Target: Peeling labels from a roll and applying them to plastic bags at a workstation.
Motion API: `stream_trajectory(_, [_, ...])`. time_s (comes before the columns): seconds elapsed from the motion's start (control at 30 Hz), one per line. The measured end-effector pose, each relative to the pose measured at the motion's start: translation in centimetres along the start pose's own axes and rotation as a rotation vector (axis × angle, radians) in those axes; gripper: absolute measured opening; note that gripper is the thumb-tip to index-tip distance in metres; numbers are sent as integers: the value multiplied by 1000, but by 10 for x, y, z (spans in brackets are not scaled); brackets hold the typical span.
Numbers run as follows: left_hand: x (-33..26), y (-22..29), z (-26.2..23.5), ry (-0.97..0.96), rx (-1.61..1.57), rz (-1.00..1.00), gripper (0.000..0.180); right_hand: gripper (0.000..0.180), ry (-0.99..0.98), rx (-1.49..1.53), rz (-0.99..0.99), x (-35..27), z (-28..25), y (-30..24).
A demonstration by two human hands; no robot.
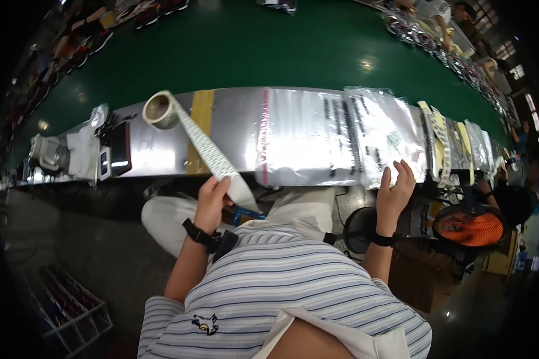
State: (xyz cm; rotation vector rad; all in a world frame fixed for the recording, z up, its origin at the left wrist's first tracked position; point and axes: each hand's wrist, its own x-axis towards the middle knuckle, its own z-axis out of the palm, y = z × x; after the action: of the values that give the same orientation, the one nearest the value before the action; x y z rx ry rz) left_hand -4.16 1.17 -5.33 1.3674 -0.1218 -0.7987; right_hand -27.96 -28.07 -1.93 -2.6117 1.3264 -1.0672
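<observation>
My left hand (211, 202) pinches the free end of a white printed label strip (205, 148) between thumb and fingers. The strip runs slantwise up to the label roll (161, 112), which stands on the metal table. Past my fingers, a short tail of it hangs beyond the table's near edge. On the right, my right hand (395, 194) is open, fingers spread and holding nothing. It hovers at the near edge of a pile of clear plastic bags (384, 128). Another flat pile of clear bags (305, 140), with a pink left edge, lies beside it.
Yellow tape (199, 131) crosses the metal table (236, 113). A dark tablet-like object (121, 147) and white items (82, 155) lie left. Beyond runs a green conveyor belt (257, 51). More bags and strips (438, 143) sit right, with an orange fan (468, 228) below. Other people work along the belt.
</observation>
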Motion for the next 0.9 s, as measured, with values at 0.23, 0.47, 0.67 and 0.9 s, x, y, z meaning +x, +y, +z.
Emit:
stream_trajectory(0.23, [-5,15,17,-89,-162,-36,24,18,-1017,1256,31,-28,49,-159])
stream_trajectory(0.47, [-11,23,-4,316,496,457,19,10,-1153,1143,74,-35,68,-197])
stream_trajectory(0.67, [-1,32,6,-65,447,499,24,11,-1070,1303,-40,-26,76,-207])
stream_trajectory(0.9, [28,41,0,56,289,363,11,16,-961,999,-87,-18,81,-200])
